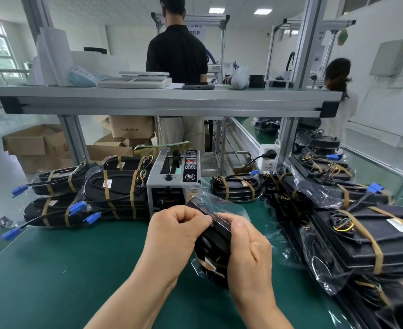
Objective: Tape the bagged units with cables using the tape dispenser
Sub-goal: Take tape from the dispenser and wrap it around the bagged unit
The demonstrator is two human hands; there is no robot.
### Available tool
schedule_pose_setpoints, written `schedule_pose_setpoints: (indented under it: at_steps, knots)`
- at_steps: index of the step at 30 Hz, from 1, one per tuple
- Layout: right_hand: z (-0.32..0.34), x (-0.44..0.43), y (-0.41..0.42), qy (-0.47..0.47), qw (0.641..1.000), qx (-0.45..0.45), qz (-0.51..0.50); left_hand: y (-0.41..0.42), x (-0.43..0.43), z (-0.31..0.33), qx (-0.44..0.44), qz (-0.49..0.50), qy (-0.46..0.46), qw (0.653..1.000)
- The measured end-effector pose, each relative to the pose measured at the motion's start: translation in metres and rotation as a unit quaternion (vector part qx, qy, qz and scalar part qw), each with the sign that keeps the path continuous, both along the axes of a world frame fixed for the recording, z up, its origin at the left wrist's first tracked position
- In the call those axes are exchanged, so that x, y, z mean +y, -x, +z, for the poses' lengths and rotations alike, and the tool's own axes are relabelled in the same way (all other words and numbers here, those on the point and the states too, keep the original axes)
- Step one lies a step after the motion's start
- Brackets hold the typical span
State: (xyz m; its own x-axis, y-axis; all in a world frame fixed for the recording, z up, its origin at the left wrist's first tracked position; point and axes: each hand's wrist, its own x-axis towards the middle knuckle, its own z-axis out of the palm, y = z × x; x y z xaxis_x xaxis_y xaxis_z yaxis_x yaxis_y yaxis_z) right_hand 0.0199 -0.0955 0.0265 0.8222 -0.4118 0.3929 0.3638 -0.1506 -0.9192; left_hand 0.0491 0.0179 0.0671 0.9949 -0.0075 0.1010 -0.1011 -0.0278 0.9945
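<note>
A black unit in a clear plastic bag (213,243) stands on edge over the green mat, held between both hands. My left hand (172,236) grips its left side with curled fingers and pinches at its top edge. My right hand (248,250) wraps round its right side, thumb near the same edge. Straight behind it stands the grey tape dispenser (172,184), with a tape roll (162,147) on top. Whether a piece of tape is between my fingers I cannot tell.
A pile of taped units with blue connectors (89,193) lies left of the dispenser. One taped unit (236,187) lies behind, and several bagged ones (362,233) are heaped at the right. An aluminium shelf (167,100) crosses overhead. Two people stand beyond it. Cardboard boxes (36,146) sit on the floor.
</note>
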Motion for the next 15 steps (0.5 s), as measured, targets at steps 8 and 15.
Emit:
schedule_pose_setpoints:
  at_steps: [8,15]
  knots:
    - [-0.0006,0.0015,-0.0009,0.019,1.000,-0.002,-0.013,0.0035,-0.0029,0.0005,-0.013,0.027,-0.037,0.999]
    - [-0.0022,0.0028,-0.0014,0.024,1.000,-0.005,-0.007,0.0041,-0.0011,-0.0065,-0.017,0.055,-0.063,0.996]
